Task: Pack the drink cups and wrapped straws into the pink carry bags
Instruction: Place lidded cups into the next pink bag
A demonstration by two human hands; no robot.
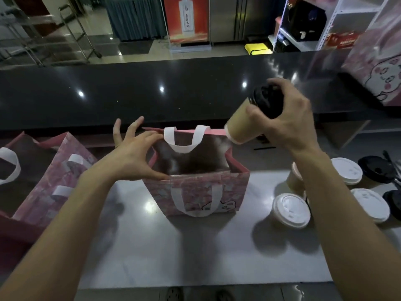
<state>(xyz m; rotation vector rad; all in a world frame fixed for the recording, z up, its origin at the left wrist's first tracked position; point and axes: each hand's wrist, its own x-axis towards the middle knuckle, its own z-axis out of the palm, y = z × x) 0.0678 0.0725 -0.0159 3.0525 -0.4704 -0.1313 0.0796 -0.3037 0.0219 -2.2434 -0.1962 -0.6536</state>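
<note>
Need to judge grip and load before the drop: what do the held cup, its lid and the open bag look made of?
Held cup: looks like matte tan paper with a pink base band.
Its lid: apparently black moulded plastic, slightly glossy, gripped by the right hand.
Open pink carry bag: probably coated paper or laminated fabric; it stands stiff with creased edges, white flat strap handles. Left hand holds its rim.
</note>
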